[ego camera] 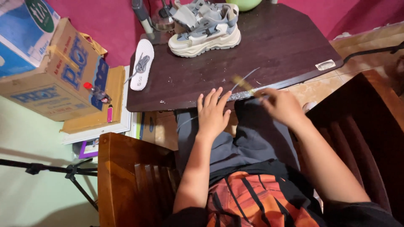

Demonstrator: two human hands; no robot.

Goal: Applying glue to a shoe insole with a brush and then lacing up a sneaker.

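Pinching a blurred thin tool [243,83] in our right hand [283,107] at the table [286,46] near edge, long axis pointing up-left toward the sneaker [205,30]. Left hand [213,113] flat, fingers spread, at that edge.

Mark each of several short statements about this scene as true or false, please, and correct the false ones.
1. The left hand lies flat at the near edge of the dark table. True.
2. The right hand is empty. False: it pinches a thin, blurred stick-like tool at the table edge.
3. A grey and cream shoe stands on the table. True.
4. The white insole lies inside the shoe. False: it lies apart from the shoe, at the table's left edge.
5. Cardboard boxes are to the left of the table. True.
6. The left hand grips the shoe. False: the shoe is far from both hands.
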